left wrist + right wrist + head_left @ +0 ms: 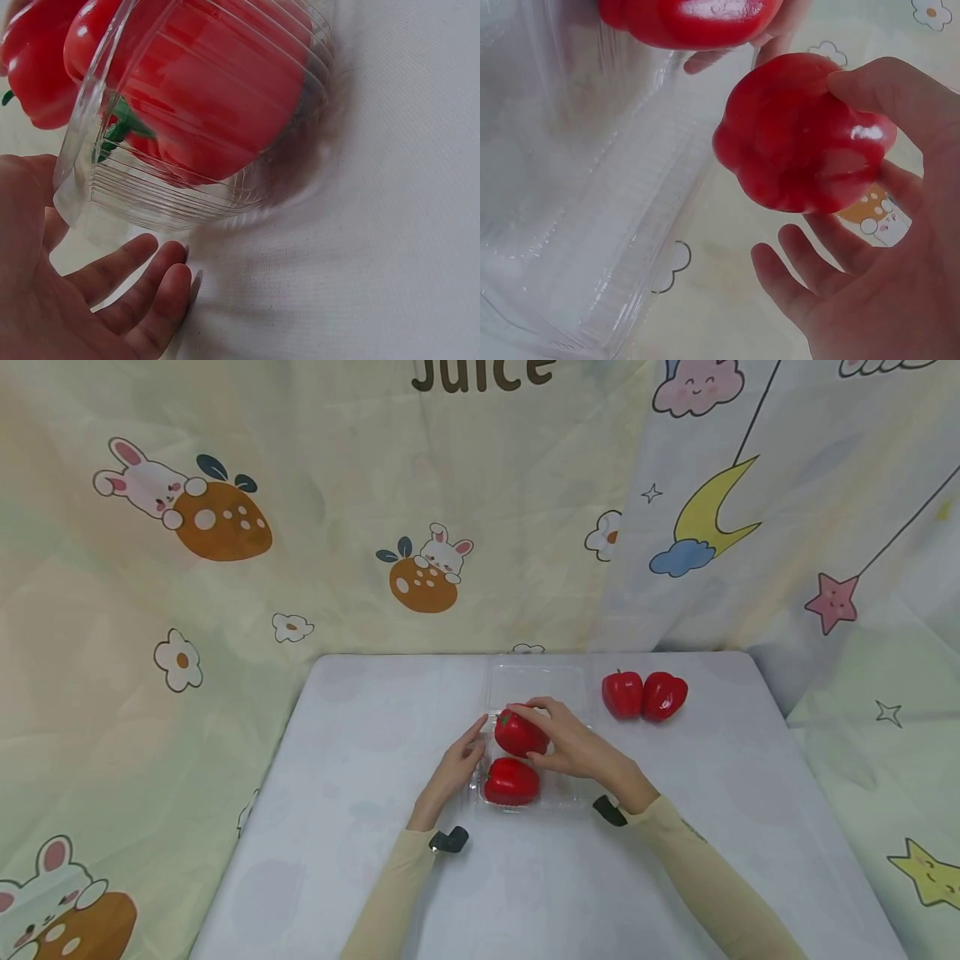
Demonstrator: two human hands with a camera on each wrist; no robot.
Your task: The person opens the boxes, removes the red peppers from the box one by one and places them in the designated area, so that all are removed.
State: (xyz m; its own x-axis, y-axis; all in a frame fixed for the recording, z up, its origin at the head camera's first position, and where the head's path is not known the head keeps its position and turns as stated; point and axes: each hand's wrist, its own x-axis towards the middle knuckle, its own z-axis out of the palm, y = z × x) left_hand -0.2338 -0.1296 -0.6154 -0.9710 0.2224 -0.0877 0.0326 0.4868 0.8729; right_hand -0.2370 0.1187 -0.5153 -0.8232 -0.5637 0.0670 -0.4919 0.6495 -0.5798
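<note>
My right hand (573, 745) pinches a red bell pepper (517, 735) between thumb and fingers, above a clear plastic clamshell box (566, 789). In the right wrist view this pepper (802, 135) shows its lobed end, with the lower fingers off it. A second bell pepper (512, 782) lies on its side in the near left part of the box; its green stem shows through the clear wall in the left wrist view. My left hand (456, 768) is at the box's left side, thumb at the rim (71, 165) and other fingers extended below it.
Two more red bell peppers (622, 695) sit side by side at the back right of the white table (360, 860). The box's clear lid (536, 681) lies folded back towards the wall. A printed cloth (322, 510) hangs behind the table.
</note>
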